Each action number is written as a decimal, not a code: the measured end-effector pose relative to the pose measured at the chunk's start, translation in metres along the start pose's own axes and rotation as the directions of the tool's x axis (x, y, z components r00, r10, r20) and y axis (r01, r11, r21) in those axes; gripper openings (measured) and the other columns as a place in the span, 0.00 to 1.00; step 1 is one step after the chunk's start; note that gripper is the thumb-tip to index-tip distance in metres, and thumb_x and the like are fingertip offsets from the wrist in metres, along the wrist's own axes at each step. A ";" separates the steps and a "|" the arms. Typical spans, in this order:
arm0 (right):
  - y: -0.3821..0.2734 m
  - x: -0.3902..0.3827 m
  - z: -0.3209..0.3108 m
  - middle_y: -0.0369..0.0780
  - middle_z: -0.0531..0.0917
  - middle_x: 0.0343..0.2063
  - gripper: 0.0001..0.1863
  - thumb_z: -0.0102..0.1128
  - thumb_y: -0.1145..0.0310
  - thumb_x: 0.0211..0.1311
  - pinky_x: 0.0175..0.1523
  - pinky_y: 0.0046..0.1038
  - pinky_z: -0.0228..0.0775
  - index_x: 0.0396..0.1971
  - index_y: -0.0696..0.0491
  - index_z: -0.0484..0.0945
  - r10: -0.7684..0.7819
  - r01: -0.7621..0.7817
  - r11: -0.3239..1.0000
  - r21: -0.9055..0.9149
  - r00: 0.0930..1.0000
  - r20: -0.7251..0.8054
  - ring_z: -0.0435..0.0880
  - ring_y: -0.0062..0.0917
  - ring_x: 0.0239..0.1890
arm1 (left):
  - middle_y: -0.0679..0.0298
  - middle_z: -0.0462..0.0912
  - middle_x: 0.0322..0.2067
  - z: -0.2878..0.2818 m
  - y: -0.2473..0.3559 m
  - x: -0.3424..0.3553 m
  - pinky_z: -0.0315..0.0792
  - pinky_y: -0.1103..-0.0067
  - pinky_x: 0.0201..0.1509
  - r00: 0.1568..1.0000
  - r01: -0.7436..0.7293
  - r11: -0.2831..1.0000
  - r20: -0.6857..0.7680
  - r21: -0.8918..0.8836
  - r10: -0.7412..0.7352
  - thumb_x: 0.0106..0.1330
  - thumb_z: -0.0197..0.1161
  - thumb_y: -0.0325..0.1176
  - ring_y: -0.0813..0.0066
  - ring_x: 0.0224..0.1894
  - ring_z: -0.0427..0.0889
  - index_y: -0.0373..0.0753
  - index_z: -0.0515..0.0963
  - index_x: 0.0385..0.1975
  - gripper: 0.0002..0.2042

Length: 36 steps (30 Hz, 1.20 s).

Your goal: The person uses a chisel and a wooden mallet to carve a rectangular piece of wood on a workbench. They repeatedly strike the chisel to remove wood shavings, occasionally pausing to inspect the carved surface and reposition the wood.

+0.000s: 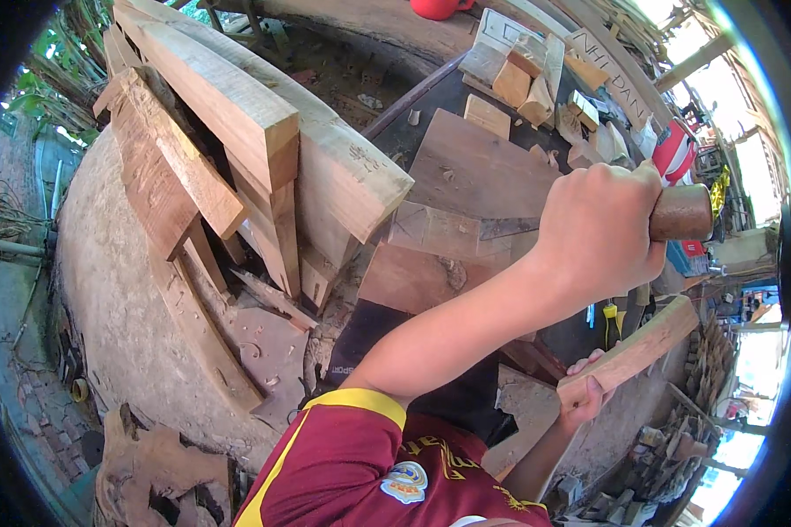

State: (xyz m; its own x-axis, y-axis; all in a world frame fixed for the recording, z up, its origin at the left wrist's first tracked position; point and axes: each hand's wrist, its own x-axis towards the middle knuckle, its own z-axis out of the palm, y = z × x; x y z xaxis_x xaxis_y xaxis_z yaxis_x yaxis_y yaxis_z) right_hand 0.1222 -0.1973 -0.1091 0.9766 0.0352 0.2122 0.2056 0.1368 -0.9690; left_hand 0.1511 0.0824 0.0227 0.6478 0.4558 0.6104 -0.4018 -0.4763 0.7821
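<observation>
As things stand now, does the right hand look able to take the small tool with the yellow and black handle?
Probably not: the right hand grips a wooden block. The yellow-and-black tool shows just beyond that block, its yellow part uncovered, but the hand would likely need freeing first.

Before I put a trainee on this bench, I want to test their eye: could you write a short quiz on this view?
1. True or false: the higher hand is open and empty.
2. What does the lower hand hold? A: a yellow-handled tool; B: a wood block; C: a leaf.
3. Fill in: the maroon sleeve has ____ trim.

Key: 1. False, it is closed around a brown cylinder. 2. B. 3. Yellow.
</observation>
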 end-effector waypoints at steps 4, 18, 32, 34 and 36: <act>-0.001 0.001 0.000 0.47 0.70 0.37 0.45 0.53 0.68 0.42 0.32 0.27 0.70 0.65 0.60 0.50 0.013 -0.013 1.000 0.002 1.000 0.006 0.75 0.29 0.26 | 0.52 0.77 0.19 0.002 0.000 0.000 0.73 0.64 0.30 0.998 0.007 1.000 -0.059 -0.009 -0.008 0.40 0.65 0.31 0.50 0.25 0.79 0.36 0.74 0.20 0.09; -0.001 0.001 0.000 0.47 0.70 0.38 0.44 0.55 0.68 0.43 0.33 0.28 0.71 0.65 0.60 0.49 0.006 -0.007 1.000 0.021 1.000 0.020 0.75 0.29 0.26 | 0.52 0.79 0.21 0.000 0.000 -0.001 0.75 0.68 0.30 1.000 -0.016 1.000 0.022 0.026 0.016 0.39 0.69 0.33 0.55 0.26 0.82 0.28 0.76 0.34 0.21; -0.001 0.001 -0.001 0.48 0.70 0.38 0.45 0.54 0.69 0.43 0.33 0.28 0.71 0.65 0.59 0.48 0.025 -0.026 0.999 0.035 1.000 0.015 0.75 0.29 0.27 | 0.52 0.78 0.19 0.000 -0.002 0.000 0.75 0.67 0.29 1.000 -0.015 1.000 0.019 0.010 0.015 0.38 0.68 0.32 0.54 0.25 0.81 0.32 0.76 0.27 0.16; -0.001 0.001 -0.001 0.48 0.70 0.38 0.45 0.54 0.68 0.42 0.33 0.28 0.71 0.65 0.59 0.48 0.024 -0.024 0.999 0.024 1.000 0.016 0.75 0.29 0.27 | 0.52 0.78 0.19 0.000 -0.002 0.000 0.75 0.67 0.29 1.000 -0.015 1.000 0.018 0.014 0.015 0.37 0.68 0.32 0.54 0.25 0.81 0.32 0.76 0.26 0.15; -0.001 0.001 -0.001 0.47 0.70 0.38 0.45 0.54 0.68 0.42 0.33 0.28 0.71 0.65 0.59 0.49 0.022 -0.022 1.000 0.016 1.000 0.013 0.75 0.29 0.27 | 0.52 0.78 0.18 0.002 -0.001 0.000 0.75 0.67 0.29 1.000 -0.024 0.999 0.005 0.028 0.024 0.37 0.68 0.32 0.54 0.25 0.81 0.32 0.75 0.25 0.15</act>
State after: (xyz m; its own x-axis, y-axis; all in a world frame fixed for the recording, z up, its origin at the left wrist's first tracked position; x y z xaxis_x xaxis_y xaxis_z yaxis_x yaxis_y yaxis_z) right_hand 0.1229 -0.1988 -0.1079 0.9800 0.0508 0.1924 0.1828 0.1519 -0.9713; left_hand 0.1523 0.0817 0.0213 0.6412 0.4404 0.6284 -0.3988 -0.5083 0.7633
